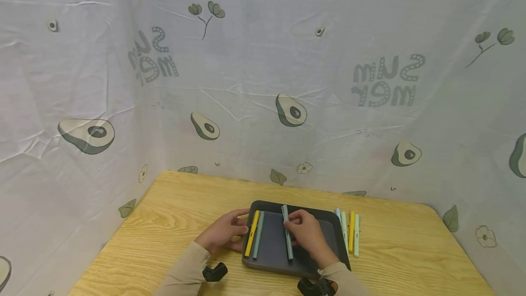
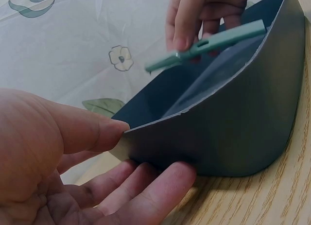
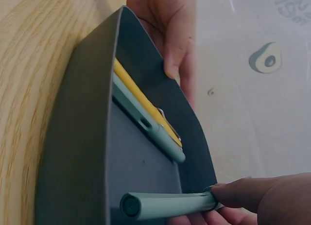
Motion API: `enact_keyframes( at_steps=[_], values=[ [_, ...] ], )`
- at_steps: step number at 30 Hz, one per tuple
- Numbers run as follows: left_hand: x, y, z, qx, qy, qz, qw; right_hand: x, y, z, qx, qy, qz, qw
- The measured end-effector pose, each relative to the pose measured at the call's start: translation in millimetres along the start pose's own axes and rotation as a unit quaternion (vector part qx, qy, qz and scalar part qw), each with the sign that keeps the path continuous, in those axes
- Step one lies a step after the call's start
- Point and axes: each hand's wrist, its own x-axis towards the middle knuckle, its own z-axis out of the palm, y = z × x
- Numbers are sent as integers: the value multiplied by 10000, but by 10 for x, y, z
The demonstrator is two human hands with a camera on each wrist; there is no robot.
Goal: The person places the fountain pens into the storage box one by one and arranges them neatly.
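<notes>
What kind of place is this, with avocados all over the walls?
Perhaps a small indoor work corner: a wood-grain table is bordered by avocado-print sheeting, and a dark tray on it holds pens.

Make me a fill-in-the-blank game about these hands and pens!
The left hand grips the tray, and the pen in the right hand is ____ in color.
The number of pens lying inside the tray is ____.
One of those is green; the other is ____.
The fruit printed on the cloth is the ____.
Missing words: green; two; yellow; avocado.
</notes>
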Motion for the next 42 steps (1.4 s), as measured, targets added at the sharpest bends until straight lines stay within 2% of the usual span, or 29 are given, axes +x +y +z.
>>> enact_keyframes(
  at_steps=[4, 11, 22, 30, 42],
  values=[
    [8, -11, -7, 17, 4, -24, 10000, 12, -38, 121, -24, -124, 63, 9999],
    [17, -27, -23, 20, -36, 3, 10000, 101, 17, 319, -264, -313, 147, 9991],
    [8, -6, -11, 46, -120, 3, 9999, 162, 11, 485, -583, -323, 354, 9971],
    [20, -30, -26, 0, -122, 41, 9999, 178, -3, 554, -451, -437, 411, 9972],
    [8, -6, -9, -30, -94, -1, 10000, 144, -70, 522, -257, -591, 604, 9961]
  ],
)
